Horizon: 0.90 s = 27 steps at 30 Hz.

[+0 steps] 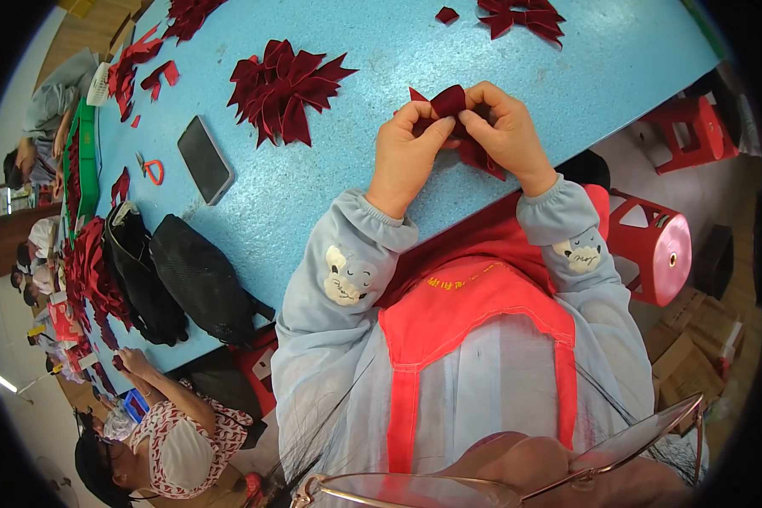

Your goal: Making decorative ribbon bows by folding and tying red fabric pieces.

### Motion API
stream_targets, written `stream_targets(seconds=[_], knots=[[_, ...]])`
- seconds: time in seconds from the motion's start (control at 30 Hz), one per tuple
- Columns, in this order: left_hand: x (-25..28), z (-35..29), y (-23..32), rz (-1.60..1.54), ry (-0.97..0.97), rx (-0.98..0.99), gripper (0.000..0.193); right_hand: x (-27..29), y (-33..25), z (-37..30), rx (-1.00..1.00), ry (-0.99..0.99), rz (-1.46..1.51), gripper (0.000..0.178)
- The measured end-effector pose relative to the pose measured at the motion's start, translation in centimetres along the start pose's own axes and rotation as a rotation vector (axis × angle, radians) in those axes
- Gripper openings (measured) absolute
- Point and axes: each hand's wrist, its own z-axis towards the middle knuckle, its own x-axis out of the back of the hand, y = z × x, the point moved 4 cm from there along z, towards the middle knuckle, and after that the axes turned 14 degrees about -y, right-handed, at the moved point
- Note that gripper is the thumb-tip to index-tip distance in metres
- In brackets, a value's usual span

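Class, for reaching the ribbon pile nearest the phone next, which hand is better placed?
Likely the left hand: it is nearer the ribbon pile; the right hand lies farther off. Both grip red ribbon.

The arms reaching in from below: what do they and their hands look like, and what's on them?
The left sleeve and right sleeve are loose, pale grey-blue, with gathered cuffs. Each bears a cream patch with dark stitching. For a grip there are simply the left hand and right hand, both bare; no gloves or cables show.
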Motion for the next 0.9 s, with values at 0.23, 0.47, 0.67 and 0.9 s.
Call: stream_targets(seconds=[0.23,0.47,0.67,0.9], knots=[[0.1,-0.1,0.3,0.22,0.107,-0.002,0.01,-0.4,-0.5,-0.1,0.06,0.091,-0.282,0.006],[0.2,0.3,0.7,0.589,0.2,-0.07,0.018,-0.2,-0.7,0.4,0.057,0.128,-0.246,0.008],[-1.3,-1.6,3.1,0.901,0.214,-0.295,0.028,1.2,0.9,0.0,-0.02,0.259,-0.128,0.009],[-3.5,-1.2,2.0,1.162,0.101,-0.425,0.04,0.6,-0.6,-0.5,-0.096,0.189,0.275,0.008]])
